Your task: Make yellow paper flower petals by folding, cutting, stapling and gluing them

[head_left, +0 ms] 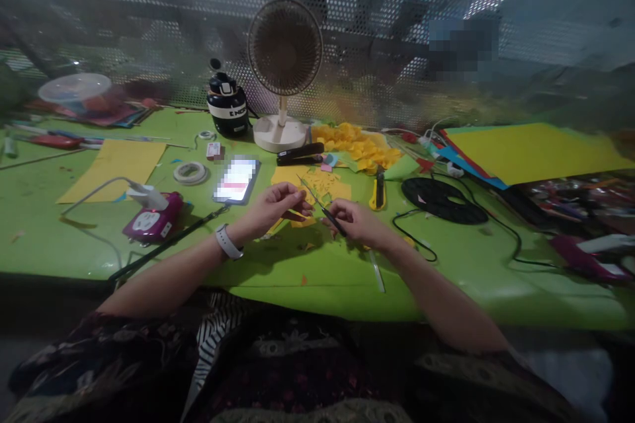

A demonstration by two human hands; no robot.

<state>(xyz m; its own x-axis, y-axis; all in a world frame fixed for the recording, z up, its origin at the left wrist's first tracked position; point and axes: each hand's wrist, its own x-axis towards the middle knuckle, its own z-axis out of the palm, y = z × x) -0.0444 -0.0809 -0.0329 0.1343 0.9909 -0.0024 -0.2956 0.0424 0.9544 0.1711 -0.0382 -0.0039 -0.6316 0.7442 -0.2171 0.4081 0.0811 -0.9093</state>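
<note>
In my right hand (354,221) are scissors (332,219) with dark handles, their slim blades slanting up and left. My left hand (278,208) is just left of the blades, thumb and forefinger pinched together; whatever lies between those fingertips is too small to make out. Beneath and beyond both hands lies yellow-orange paper (282,175) strewn with small cut scraps (325,182). A yellow utility knife (378,192) rests to the right of the scraps. Behind them sits a black stapler (300,154).
Farther back stand a fan (285,46) and a dark bottle (227,109). A phone (237,180), tape roll (190,173) and purple power adapter (153,218) lie left. Ruffled yellow paper (354,145), a black disc (441,199) and coloured sheets (536,152) are right. Cables cross the green table (198,261).
</note>
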